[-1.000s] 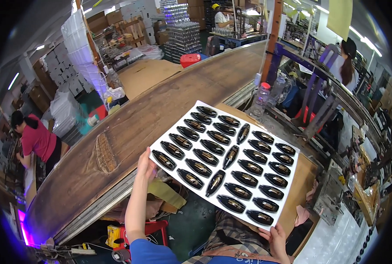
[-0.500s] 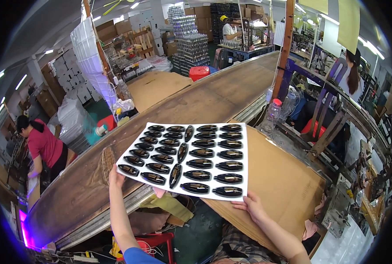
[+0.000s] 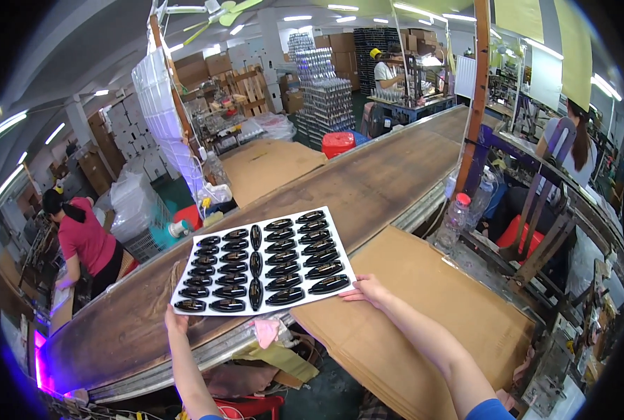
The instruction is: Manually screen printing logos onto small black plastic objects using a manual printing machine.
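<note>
A white flat tray [image 3: 207,313] carries rows of glossy black bottle-shaped pieces [image 3: 282,269] with small gold markings. Most pieces lie crosswise, while a middle column is turned lengthwise. My left hand [image 3: 177,320] grips the tray's near left corner, its fingers partly hidden beneath. At the near right corner my right hand [image 3: 368,290] pinches the edge, thumb on top. The tray is held over the long brown conveyor belt [image 3: 368,178], its near edge about above the belt's metal rail. Whether it touches the belt I cannot tell.
Flat cardboard [image 3: 424,301] lies at the right, beside a clear jar with a red lid [image 3: 459,217]. A wooden post [image 3: 476,105] rises by the belt. A pink cloth [image 3: 266,332] hangs at the near rail. A person in a pink shirt [image 3: 88,241] works at the left.
Both hands have carried the tray leftward, from partly above the cardboard to over the belt. The tray has turned slightly, its right side now farther away. The view has shifted too.
</note>
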Available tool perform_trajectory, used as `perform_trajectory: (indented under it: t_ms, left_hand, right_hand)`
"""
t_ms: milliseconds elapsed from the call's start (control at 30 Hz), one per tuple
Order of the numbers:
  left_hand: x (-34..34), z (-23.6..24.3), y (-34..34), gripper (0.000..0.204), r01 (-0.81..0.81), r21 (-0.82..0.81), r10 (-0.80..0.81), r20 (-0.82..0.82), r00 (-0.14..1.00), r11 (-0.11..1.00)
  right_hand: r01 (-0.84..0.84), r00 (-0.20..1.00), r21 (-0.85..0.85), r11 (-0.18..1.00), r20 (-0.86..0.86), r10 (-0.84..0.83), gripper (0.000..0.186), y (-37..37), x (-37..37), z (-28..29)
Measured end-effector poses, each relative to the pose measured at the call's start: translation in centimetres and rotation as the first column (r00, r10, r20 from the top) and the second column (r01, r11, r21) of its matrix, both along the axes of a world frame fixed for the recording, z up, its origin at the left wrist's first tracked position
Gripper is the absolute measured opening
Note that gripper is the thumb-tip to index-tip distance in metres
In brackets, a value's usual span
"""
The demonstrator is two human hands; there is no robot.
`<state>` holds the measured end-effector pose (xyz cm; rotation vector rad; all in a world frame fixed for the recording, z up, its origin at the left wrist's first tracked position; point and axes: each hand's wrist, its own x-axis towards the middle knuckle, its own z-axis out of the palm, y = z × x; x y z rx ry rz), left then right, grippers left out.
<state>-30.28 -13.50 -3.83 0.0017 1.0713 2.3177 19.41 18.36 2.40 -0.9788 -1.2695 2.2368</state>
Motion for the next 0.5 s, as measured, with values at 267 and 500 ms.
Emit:
perform_trajectory:
  t_ms: [267,500]
  left_hand:
    - [7.9,-1.0,5.5,0.041,-0.067,0.060,0.059,0.123,0.991,0.996]
    - [13.9,-1.2,10.5,0.045,0.018,0.090,-0.039,0.248,0.968,0.996]
  right_hand:
    - [0.190,0.971,0.121,0.974,0.126,-0.205,0.028,7.8,-1.4,0.2]
    - [0.455,0.876,0.154,0.877,0.095,-0.472,0.030,9.0,1.1,0.1]
